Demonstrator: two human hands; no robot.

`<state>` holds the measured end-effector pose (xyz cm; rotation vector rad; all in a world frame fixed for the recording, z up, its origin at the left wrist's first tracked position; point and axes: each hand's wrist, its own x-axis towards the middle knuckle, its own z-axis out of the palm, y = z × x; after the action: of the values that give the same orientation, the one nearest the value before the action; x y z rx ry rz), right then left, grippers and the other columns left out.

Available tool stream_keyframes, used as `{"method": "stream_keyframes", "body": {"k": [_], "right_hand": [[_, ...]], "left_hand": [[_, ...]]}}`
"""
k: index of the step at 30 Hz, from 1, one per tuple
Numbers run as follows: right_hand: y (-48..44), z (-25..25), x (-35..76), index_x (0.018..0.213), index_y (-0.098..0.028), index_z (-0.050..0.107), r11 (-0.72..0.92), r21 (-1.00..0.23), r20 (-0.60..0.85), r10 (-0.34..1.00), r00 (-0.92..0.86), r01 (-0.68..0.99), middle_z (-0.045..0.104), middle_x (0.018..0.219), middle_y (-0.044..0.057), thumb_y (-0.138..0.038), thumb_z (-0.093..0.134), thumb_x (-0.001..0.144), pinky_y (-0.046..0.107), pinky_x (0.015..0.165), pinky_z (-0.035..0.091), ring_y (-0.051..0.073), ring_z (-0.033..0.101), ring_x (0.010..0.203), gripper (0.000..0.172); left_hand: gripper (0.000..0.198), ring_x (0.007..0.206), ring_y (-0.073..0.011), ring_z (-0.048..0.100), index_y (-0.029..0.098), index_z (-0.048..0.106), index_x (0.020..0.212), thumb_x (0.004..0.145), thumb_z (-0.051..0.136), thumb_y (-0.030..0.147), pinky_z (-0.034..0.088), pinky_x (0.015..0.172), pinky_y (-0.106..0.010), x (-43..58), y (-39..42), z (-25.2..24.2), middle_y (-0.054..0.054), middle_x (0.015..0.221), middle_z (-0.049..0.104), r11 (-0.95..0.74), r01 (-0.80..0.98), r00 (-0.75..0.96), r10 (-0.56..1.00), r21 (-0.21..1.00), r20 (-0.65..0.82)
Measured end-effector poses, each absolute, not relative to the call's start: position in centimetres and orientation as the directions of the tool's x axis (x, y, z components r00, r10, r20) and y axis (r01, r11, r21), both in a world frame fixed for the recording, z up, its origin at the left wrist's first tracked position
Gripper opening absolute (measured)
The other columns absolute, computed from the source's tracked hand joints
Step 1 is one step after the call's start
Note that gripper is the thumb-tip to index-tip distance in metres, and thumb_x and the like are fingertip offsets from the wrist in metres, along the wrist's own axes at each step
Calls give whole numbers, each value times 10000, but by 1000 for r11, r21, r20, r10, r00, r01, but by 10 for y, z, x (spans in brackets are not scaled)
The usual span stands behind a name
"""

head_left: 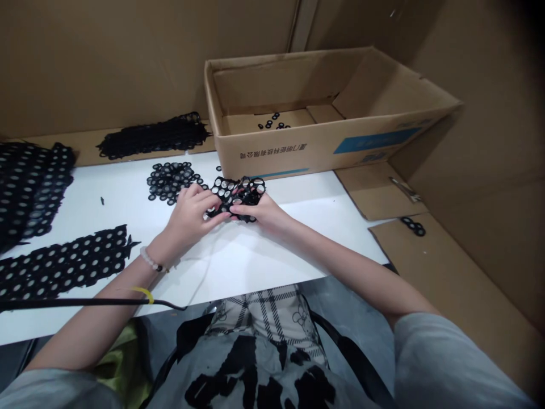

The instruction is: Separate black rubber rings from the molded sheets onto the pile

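Backdrop: brown cardboard walls [63,68] around a white tabletop [264,261].
Left hand [191,213]: fingers curled, pinching narrowly, white beaded bracelet [151,259] at the wrist.
Right hand [259,210]: palm down, gripping narrowly.
Held piece: black perforated rubber sheet [236,193], between both hands above the table.
Label: upside-down Chinese print on an open brown carton [272,153]; from here, I can barely read it.
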<state>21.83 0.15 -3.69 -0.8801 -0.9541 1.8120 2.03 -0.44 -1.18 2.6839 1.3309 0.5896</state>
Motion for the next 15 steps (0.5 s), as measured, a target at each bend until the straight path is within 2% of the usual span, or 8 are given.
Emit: {"method": "stream_keyframes", "body": {"k": [4,7,10,12,15], "right_hand": [[5,-42,220,904,-191,583,-249,-886,-110,932,-345,-390,652,861,-15,-192,880,492,345,773,590,161,656,825,508],[4,-42,220,888,-195,578,-250,-896,-132,939,-318,-367,635,840,-15,-202,880,491,353,752,595,164,650,802,499],[1,-39,219,892,-200,573,-284,-894,-165,928,-334,-347,633,837,-12,-210,883,476,373,734,600,176,644,796,519],[0,-39,219,911,-208,570,-297,-892,-176,922,-344,-340,637,848,-10,-199,883,467,384,726,602,185,644,809,543],[-1,-40,218,926,-219,567,-300,-892,-175,919,-353,-339,644,854,-9,-195,876,479,392,732,601,192,647,823,543]], "left_hand": [[269,889,-249,466,201,602,902,958,438,406,361,804,-404,15,4,-15,-72,874,647,-650,705,595,760,283,261],[266,917,-272,472,192,619,955,960,425,374,349,788,-419,17,2,-16,-96,916,659,-655,736,610,751,171,253],[270,911,-274,479,198,633,915,962,390,305,352,785,-417,18,2,-16,-98,906,662,-639,762,599,756,101,264],[272,870,-260,477,197,622,857,956,381,274,366,777,-406,16,3,-15,-89,855,650,-627,767,577,768,138,278],[278,800,-235,462,198,577,785,958,387,305,385,757,-388,14,5,-13,-64,763,610,-643,708,592,766,291,251]]}}
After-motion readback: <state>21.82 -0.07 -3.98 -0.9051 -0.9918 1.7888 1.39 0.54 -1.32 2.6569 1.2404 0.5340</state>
